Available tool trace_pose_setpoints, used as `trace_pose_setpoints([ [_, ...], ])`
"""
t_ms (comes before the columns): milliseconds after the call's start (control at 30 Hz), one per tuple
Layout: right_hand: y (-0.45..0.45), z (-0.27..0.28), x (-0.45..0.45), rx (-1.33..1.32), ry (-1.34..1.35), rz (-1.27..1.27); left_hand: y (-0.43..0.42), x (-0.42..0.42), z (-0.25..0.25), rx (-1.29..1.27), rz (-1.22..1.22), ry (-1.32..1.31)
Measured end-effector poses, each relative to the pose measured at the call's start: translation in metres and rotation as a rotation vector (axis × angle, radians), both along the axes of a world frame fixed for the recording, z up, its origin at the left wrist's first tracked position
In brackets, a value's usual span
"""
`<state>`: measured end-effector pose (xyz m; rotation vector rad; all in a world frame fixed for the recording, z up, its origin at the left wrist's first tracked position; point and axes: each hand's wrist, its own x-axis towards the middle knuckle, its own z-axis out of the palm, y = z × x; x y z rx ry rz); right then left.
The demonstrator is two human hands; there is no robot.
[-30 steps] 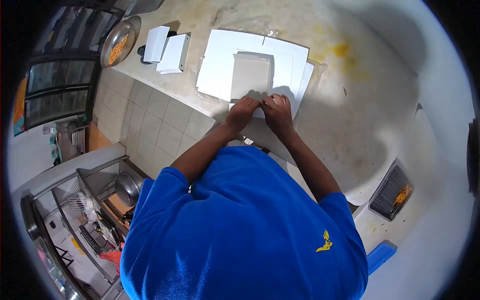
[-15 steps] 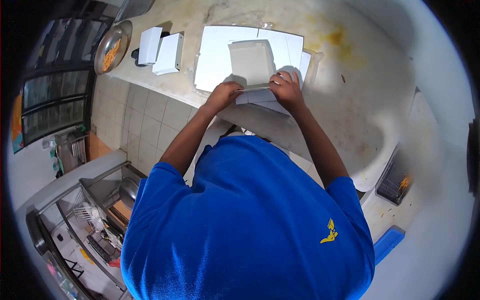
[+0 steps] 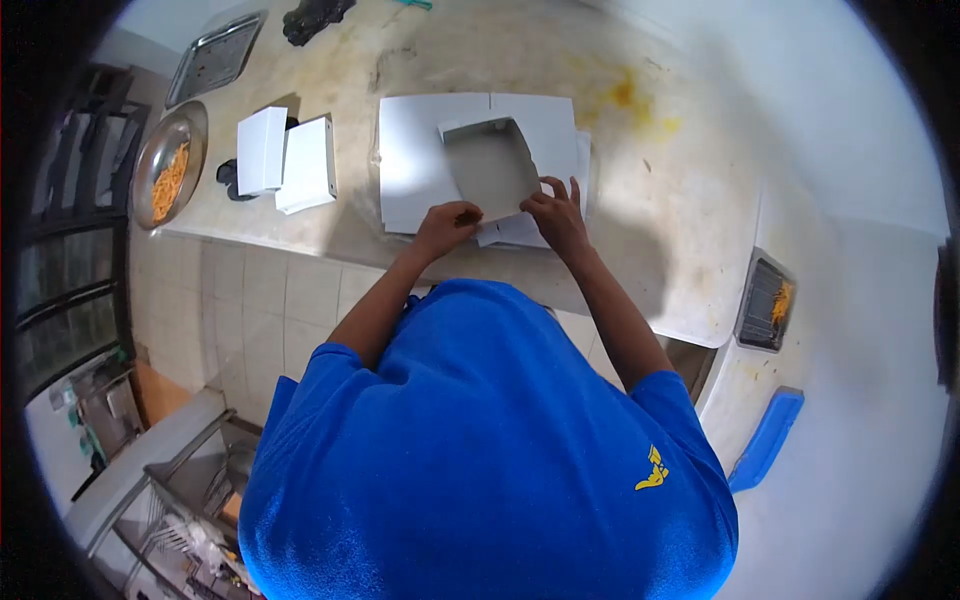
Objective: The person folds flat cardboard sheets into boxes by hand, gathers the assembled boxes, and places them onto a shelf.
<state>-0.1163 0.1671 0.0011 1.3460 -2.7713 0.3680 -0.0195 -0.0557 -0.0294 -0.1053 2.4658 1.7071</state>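
A cardboard box (image 3: 487,160), grey-brown inside with low raised walls, lies on a stack of flat white cardboard sheets (image 3: 410,150). My left hand (image 3: 445,230) is closed at its near left corner, fingers curled in; the fingertips are partly hidden. At the near right corner my right hand (image 3: 560,217) pinches the box's edge between thumb and index finger, with its other fingers raised and spread. The near side of the box is partly covered by both hands.
Two white boxes (image 3: 306,165) stand to the left, beside a metal bowl (image 3: 143,190) of orange strips. A metal tray (image 3: 180,85) and a black plastic bag (image 3: 318,18) lie farther back. At right are a dark tray (image 3: 752,325) with orange bits and a blue object (image 3: 768,437).
The box's near wall, held upright between both hands before, now lies lower, and its side walls look more raised. My view has shifted, showing more of the table's far side.
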Motion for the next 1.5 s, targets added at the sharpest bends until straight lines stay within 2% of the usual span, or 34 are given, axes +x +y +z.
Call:
trace_pose_setpoints([
  [100, -0.003, 0.016, -0.011, -0.106, -0.241, -0.024, -0.016, 0.001, 0.003, 0.070, 0.062, 0.075],
  [200, -0.008, 0.070, -0.005, -0.476, -0.412, -0.171, -0.056, -0.005, -0.012, 0.870, 0.447, -0.087],
  [233, -0.009, 0.086, -0.002, -0.556, -0.426, -0.218, -0.066, -0.009, -0.017, 0.958, 0.452, -0.152],
  [300, -0.003, 0.106, 0.002, -0.652, -0.618, -0.411, -0.080, -0.023, -0.015, 1.127, 0.454, -0.280],
  [333, 0.000, 0.116, 0.005, -0.703, -0.713, -0.507, -0.082, -0.029, -0.010, 1.184, 0.403, -0.330],
  [367, -0.008, 0.134, 0.014, -0.892, -0.739, -0.507, -0.083, -0.034, 0.004, 1.236, 0.347, -0.385],
  [433, -0.001, 0.128, 0.011, -0.997, -0.634, -0.392, -0.083, -0.046, 0.006, 1.366, 0.168, -0.462],
  [467, 0.004, 0.123, 0.013, -1.051, -0.585, -0.339, -0.082, -0.050, 0.015, 1.449, 0.080, -0.404],
  [533, 0.018, 0.117, 0.011, -0.689, -0.337, -0.393, -0.082, -0.048, 0.035, 1.602, -0.082, -0.305],
  [633, 0.035, 0.089, 0.005, -0.296, -0.078, -0.461, -0.099, -0.036, 0.014, 1.408, -0.105, -0.319],
  [667, 0.039, 0.074, 0.000, -0.279, -0.008, -0.427, -0.104, -0.029, 0.008, 1.354, -0.097, -0.331],
  [700, 0.044, 0.060, -0.004, -0.176, 0.014, -0.412, -0.115, -0.019, 0.001, 1.587, -0.279, -0.373],
  [800, 0.047, 0.025, -0.017, 0.089, -0.007, -0.392, -0.110, 0.015, 0.005, 1.486, 0.027, -0.553],
  [833, 0.046, 0.014, -0.021, 0.171, -0.034, -0.386, -0.102, 0.024, 0.013, 1.279, 0.165, -0.601],
  [933, 0.047, -0.008, -0.046, 0.236, 0.116, -0.177, -0.089, 0.042, 0.009, 0.997, 0.136, -0.613],
  [967, 0.042, 0.001, -0.049, 0.345, 0.047, -0.185, -0.085, 0.044, 0.004, 0.900, 0.213, -0.616],
  [1033, 0.044, 0.005, -0.056, 0.264, 0.022, -0.154, -0.080, 0.042, -0.005, 0.707, 0.360, -0.608],
  [1133, 0.041, 0.005, -0.057, 0.163, 0.019, -0.192, -0.073, 0.041, 0.013, 0.484, 0.486, -0.635],
  [1233, 0.020, 0.030, -0.069, 0.014, -0.040, -0.295, -0.068, 0.055, 0.007, 0.540, 0.513, -0.437],
  [1333, -0.034, 0.008, -0.084, -0.274, -0.087, -0.284, -0.068, 0.065, -0.041, 0.346, 0.373, -0.485],
  [1367, -0.056, 0.008, -0.082, -0.211, -0.204, -0.303, -0.046, 0.058, -0.002, 0.376, 0.493, -0.561],
  [1400, -0.076, 0.008, -0.080, -0.145, -0.320, -0.319, -0.034, 0.058, 0.008, 0.293, 0.374, -0.580],
  [1467, -0.105, -0.003, -0.074, -0.129, -0.268, -0.316, -0.021, 0.064, 0.016, 0.136, 0.144, -0.619],
  [1500, -0.114, -0.009, -0.073, -0.119, -0.240, -0.309, -0.020, 0.064, 0.018, 0.004, 0.025, -0.555],
])
